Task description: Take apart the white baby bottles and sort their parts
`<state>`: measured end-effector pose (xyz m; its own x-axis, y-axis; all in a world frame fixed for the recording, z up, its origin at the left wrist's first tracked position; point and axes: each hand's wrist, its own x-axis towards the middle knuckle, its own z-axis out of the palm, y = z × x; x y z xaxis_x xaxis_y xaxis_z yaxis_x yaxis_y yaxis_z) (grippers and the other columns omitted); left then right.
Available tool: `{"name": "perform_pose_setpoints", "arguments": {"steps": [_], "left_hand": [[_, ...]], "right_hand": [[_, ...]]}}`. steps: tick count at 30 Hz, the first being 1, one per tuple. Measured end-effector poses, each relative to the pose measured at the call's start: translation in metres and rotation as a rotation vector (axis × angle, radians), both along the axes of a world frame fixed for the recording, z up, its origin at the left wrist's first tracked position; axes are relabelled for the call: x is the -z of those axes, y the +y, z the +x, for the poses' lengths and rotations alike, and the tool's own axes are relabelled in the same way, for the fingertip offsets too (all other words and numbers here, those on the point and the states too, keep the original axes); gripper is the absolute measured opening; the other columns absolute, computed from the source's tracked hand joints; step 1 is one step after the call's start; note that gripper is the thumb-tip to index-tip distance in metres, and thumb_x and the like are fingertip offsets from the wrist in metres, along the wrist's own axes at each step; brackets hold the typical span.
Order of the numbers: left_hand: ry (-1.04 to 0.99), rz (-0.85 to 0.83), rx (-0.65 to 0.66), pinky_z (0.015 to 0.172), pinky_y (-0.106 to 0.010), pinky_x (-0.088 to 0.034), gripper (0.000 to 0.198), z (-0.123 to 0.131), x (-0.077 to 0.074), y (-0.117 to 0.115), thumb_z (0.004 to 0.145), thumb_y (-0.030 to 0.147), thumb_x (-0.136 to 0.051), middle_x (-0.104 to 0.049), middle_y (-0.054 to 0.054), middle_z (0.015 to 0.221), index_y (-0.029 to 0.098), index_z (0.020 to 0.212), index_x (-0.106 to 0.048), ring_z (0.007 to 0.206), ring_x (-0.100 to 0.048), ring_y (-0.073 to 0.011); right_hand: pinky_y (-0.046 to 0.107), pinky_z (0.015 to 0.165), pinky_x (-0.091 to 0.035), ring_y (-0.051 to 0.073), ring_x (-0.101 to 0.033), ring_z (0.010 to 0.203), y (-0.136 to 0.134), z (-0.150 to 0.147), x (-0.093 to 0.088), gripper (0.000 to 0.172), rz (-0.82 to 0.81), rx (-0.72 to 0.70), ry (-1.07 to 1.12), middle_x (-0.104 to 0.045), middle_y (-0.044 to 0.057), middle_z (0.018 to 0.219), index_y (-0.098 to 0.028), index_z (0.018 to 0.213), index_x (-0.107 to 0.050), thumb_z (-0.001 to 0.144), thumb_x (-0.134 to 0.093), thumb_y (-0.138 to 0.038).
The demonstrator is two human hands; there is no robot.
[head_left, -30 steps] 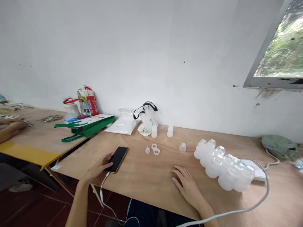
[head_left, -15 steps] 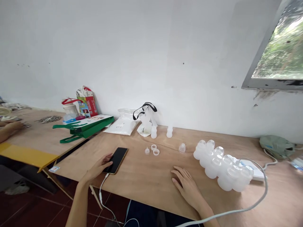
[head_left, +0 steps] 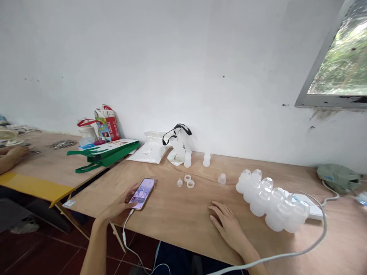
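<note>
A smartphone (head_left: 142,193) with a lit screen lies at the table's front left, a white cable plugged into its lower end. My left hand (head_left: 123,202) holds it by the left edge, the thumb over the lower part of the screen. My right hand (head_left: 226,221) rests palm down on the bare wood, fingers loosely spread, touching no object. Beyond the hands are two ring caps (head_left: 189,181), a clear nipple-like piece (head_left: 179,182) and a clear dome cap (head_left: 221,179). To the right of my right hand stand several frosted baby bottles (head_left: 266,198) in rows.
Two more frosted bottles (head_left: 207,159) stand near the wall beside a white bag with black handles (head_left: 179,147) and a white plastic package (head_left: 150,149). A green-handled bag (head_left: 114,151) lies left. A thick cable (head_left: 286,255) crosses front right. Another person's hand (head_left: 17,152) is far left.
The phone's screen has gone from dark to lit. My left thumb has shifted down toward the screen's lower end. My right hand has stayed in place.
</note>
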<state>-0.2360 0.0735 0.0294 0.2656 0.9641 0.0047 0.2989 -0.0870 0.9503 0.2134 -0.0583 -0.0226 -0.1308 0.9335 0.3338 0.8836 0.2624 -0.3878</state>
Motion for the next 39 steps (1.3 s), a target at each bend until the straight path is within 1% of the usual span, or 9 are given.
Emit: {"name": "perform_pose_setpoints", "arguments": {"steps": [4,13,19,24,27,29,31,34,39], "left_hand": [[0.006,0.012,0.071,0.119,-0.052,-0.036,0.089,-0.001,0.000,0.001,0.065,0.045,-0.085,-0.055,-0.011,0.151,0.025,0.146,-0.055,0.142,-0.046,-0.0397],[-0.003,0.007,0.021,0.117,-0.055,-0.039,0.081,0.004,-0.007,-0.004,0.062,0.048,-0.086,-0.060,-0.011,0.147,0.025,0.136,-0.063,0.140,-0.047,-0.0413],[-0.058,-0.091,-0.255,0.107,-0.047,-0.052,0.086,0.003,0.008,0.011,0.066,0.062,-0.081,-0.060,-0.018,0.143,0.019,0.135,-0.055,0.132,-0.058,-0.0362],[0.128,0.205,-0.498,0.090,-0.044,-0.058,0.074,0.025,-0.007,0.017,0.078,0.070,-0.064,-0.067,-0.017,0.126,0.017,0.129,-0.057,0.116,-0.066,-0.0350],[0.125,0.303,-0.400,0.078,-0.037,-0.056,0.062,0.066,-0.021,0.005,0.086,0.070,-0.054,-0.072,-0.011,0.106,0.018,0.120,-0.061,0.096,-0.070,-0.0301],[0.172,0.302,-0.238,0.074,-0.033,-0.052,0.051,0.101,-0.021,-0.007,0.092,0.066,-0.048,-0.071,-0.006,0.087,0.019,0.099,-0.066,0.082,-0.068,-0.0259],[0.234,0.297,-0.074,0.067,-0.031,-0.047,0.050,0.135,-0.013,-0.019,0.094,0.063,-0.044,-0.068,-0.004,0.074,0.020,0.081,-0.064,0.072,-0.064,-0.0233],[0.297,0.306,0.088,0.070,-0.030,-0.045,0.051,0.175,0.004,-0.031,0.099,0.058,-0.038,-0.068,-0.003,0.073,0.021,0.074,-0.062,0.074,-0.063,-0.0229],[0.322,0.366,0.178,0.081,-0.034,-0.047,0.051,0.196,0.023,-0.035,0.104,0.048,-0.034,-0.068,-0.006,0.081,0.021,0.071,-0.061,0.081,-0.065,-0.0235]], "right_hand": [[0.051,0.116,-0.044,0.026,-0.057,0.133,-0.001,0.000,0.001,0.030,-0.013,-0.005,0.002,-0.061,0.007,0.143,-0.027,0.127,-0.064,0.103,-0.047,-0.033],[0.052,0.117,-0.043,0.026,-0.056,0.133,0.000,0.000,0.003,0.031,-0.003,-0.004,0.012,-0.061,0.006,0.144,-0.027,0.127,-0.064,0.103,-0.047,-0.035],[0.051,0.117,-0.043,0.026,-0.056,0.133,-0.001,0.001,0.003,0.030,-0.004,0.004,0.011,-0.061,0.006,0.144,-0.028,0.127,-0.065,0.103,-0.047,-0.034],[0.050,0.117,-0.042,0.026,-0.055,0.134,0.000,0.001,0.002,0.031,-0.032,-0.002,0.007,-0.061,0.006,0.144,-0.026,0.128,-0.064,0.103,-0.047,-0.033],[0.049,0.117,-0.042,0.026,-0.056,0.134,0.000,0.000,0.002,0.031,-0.028,-0.002,0.016,-0.061,0.006,0.144,-0.027,0.128,-0.064,0.103,-0.047,-0.034],[0.049,0.117,-0.043,0.026,-0.056,0.134,0.000,0.000,0.002,0.031,-0.023,-0.001,0.018,-0.061,0.006,0.144,-0.027,0.127,-0.065,0.103,-0.048,-0.035],[0.050,0.117,-0.043,0.026,-0.056,0.133,0.000,0.000,0.004,0.031,-0.015,0.000,0.013,-0.061,0.006,0.143,-0.027,0.127,-0.065,0.103,-0.047,-0.035],[0.050,0.116,-0.044,0.027,-0.057,0.133,0.000,0.001,0.005,0.031,0.003,0.009,0.001,-0.062,0.006,0.143,-0.028,0.127,-0.066,0.103,-0.048,-0.035],[0.049,0.114,-0.046,0.027,-0.057,0.132,0.001,0.002,0.008,0.031,0.010,0.009,-0.007,-0.063,0.006,0.142,-0.029,0.126,-0.067,0.102,-0.048,-0.036]]}}
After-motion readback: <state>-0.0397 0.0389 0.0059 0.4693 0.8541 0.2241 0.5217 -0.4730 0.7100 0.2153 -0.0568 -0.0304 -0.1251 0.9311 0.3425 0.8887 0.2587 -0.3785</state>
